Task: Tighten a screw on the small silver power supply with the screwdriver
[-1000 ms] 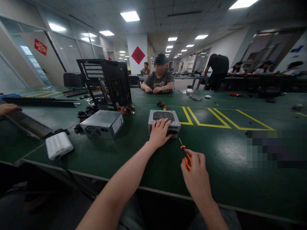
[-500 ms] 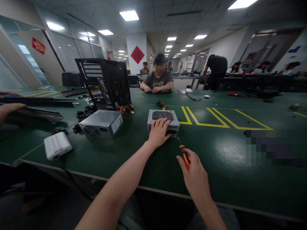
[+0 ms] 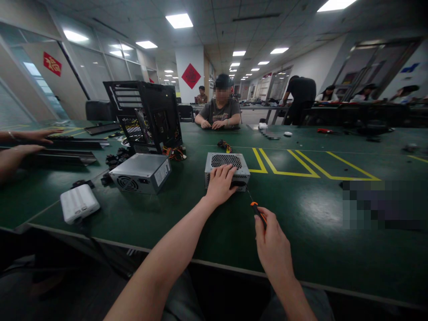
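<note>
A grey metal power supply box [image 3: 214,161] with a honeycomb grille sits on the green table [image 3: 187,223], in front of me. My left hand [image 3: 220,183] rests on its top and near side, with the fingers over the grille and the thumb at the near face. My right hand [image 3: 272,238] is closed round the handle of an orange and black screwdriver [image 3: 255,207]. The shaft points up and left, and its tip meets the near right edge of the box; the exact contact point is too small to tell.
Left of the box stand a second power supply [image 3: 142,171], an open black computer case [image 3: 147,116] and a white power bank [image 3: 79,203]. Another person's hands [image 3: 25,151] are at far left by metal panels. A person [image 3: 219,111] sits opposite.
My right thumb and fingers have closed further round the screwdriver handle. My left hand has stayed on the box. At far left, the other person's hands and a metal panel have shifted.
</note>
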Demonstrator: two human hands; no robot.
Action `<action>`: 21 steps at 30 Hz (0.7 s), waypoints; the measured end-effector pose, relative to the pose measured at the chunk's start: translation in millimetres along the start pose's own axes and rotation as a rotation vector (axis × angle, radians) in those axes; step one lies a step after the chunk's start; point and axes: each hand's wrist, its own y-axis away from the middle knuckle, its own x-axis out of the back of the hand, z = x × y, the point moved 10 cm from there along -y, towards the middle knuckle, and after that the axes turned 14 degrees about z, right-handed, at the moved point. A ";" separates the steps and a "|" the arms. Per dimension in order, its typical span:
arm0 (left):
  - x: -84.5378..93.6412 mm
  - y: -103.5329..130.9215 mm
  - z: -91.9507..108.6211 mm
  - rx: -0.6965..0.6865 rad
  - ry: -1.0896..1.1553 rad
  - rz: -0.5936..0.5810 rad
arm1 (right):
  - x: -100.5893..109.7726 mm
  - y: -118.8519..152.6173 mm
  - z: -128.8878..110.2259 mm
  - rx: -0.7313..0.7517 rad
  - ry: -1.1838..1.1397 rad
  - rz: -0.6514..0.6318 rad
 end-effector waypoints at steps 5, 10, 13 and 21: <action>-0.3 0.4 0.1 -0.007 -0.006 0.000 | 0.1 -1.3 -3.2 0.011 -0.011 -0.003; 0.2 0.4 -0.2 -0.009 -0.006 0.001 | -0.1 -2.1 -10.1 0.055 0.002 -0.012; 0.0 0.5 -0.2 -0.004 -0.005 -0.009 | 3.5 -2.2 -9.9 0.052 0.030 0.018; 0.4 0.4 0.2 -0.005 -0.005 -0.001 | 3.5 -0.2 -1.9 -0.001 0.007 0.000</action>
